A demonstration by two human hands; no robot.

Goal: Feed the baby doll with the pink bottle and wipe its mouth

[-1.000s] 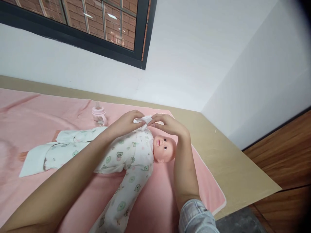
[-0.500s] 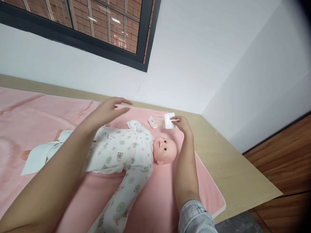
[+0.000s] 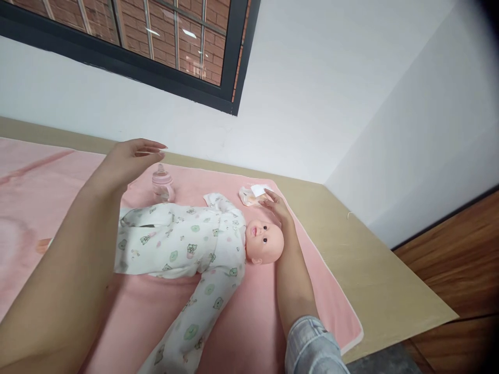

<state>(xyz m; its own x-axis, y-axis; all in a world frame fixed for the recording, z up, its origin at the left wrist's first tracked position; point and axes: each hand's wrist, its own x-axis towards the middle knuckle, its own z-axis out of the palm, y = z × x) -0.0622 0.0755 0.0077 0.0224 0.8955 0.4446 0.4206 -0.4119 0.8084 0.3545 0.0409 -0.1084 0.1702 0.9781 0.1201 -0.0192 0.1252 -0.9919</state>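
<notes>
A baby doll (image 3: 266,241) in a white patterned outfit (image 3: 183,244) lies on its back on a pink blanket (image 3: 241,332), its head toward the right. My left hand (image 3: 146,150) is raised with fingers apart, holding nothing, just above a pink-capped baby bottle (image 3: 162,184). Beyond the doll's head, my right hand (image 3: 275,202) reaches over a white tissue (image 3: 260,190) lying on a clear plastic packet (image 3: 247,196). Its fingers are spread at the tissue's right edge and do not grip it.
The blanket covers much of a tan tabletop (image 3: 351,259). Behind it rises a white wall (image 3: 292,104) with a dark-framed barred window (image 3: 230,93). Wooden panelling (image 3: 460,249) is at the right.
My left hand has moved left, and the bottle now shows beneath it. My right hand has let go of the tissue, which now lies on the packet, farther left.
</notes>
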